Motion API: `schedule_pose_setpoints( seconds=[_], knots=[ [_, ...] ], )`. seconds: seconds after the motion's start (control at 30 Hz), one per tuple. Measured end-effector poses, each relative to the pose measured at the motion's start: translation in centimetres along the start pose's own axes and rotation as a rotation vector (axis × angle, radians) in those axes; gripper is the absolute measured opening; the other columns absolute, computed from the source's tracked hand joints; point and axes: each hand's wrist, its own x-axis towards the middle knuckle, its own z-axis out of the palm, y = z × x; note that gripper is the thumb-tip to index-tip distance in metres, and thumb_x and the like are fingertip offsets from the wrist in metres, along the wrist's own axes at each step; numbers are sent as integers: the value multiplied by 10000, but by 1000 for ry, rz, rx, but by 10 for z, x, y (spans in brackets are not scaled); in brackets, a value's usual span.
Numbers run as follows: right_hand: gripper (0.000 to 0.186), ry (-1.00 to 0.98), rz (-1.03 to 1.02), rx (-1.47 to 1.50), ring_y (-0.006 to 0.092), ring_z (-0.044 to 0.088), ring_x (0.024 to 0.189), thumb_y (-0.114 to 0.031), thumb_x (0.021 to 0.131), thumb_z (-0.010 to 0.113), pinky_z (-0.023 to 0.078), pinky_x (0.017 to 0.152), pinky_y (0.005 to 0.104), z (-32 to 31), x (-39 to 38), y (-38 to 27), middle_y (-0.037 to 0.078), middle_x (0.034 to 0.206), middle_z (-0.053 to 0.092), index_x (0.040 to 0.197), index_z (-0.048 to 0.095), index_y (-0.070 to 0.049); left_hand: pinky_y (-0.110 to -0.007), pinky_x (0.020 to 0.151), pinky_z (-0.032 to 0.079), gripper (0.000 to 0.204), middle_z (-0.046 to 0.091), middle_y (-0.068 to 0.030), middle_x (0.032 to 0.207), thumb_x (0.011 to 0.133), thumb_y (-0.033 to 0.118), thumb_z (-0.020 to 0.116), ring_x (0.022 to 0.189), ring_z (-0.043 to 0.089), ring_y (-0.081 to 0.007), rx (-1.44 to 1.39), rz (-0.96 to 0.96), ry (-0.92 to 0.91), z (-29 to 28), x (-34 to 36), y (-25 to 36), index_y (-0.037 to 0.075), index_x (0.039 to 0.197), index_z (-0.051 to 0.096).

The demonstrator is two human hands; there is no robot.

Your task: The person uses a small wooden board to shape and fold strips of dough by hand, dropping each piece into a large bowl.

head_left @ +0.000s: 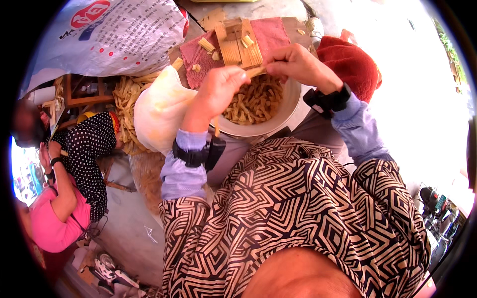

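Between my two hands a pale yellow strip is stretched over the near edge of a wooden block. My left hand pinches its left end between thumb and fingers. The other end sits in the closed fingers of my right hand. Just below is a white basin holding many short, twisted yellow pieces. The wooden block lies on a pink towel, with a few small yellow bits on and beside it. What exactly the strip is made of, I cannot tell.
A white cloth lies left of the basin, by a heap of long yellow strips. A large printed sack fills the upper left. To the right is a dark red cloth. Another person in pink sits at far left.
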Motion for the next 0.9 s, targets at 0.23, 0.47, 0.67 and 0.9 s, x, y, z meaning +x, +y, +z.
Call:
schedule_pose_setpoints(
  seconds=[0.23,0.47,0.67,0.9],
  knots=[
    [123,300,-136,-150,62,517,623,-102,896,570,440,574,214,17,33,13,8,737,583,945,632,-8,-224,558,396,138,542,21,668,899,122,552,607,483,-62,51,-84,301,-19,34,-19,8,920,628],
    [129,354,-171,-344,138,566,679,-115,862,599,471,639,289,17,46,20,87,733,586,915,634,-3,-291,593,438,186,596,-64,661,869,169,562,625,553,-138,48,-82,350,-21,45,-33,-7,866,622],
    [149,321,-54,-607,208,646,813,-115,859,609,498,698,332,17,44,23,149,865,649,956,651,-9,-379,645,462,202,616,-190,752,845,203,563,702,624,-283,551,54,559,-22,47,-49,15,871,632],
    [196,469,-489,-289,342,621,771,-215,832,648,495,682,401,50,25,2,189,834,634,871,654,-23,-265,583,427,235,604,-20,658,889,212,568,619,521,-87,-238,-122,237,13,26,-18,-3,839,648]
  ],
)
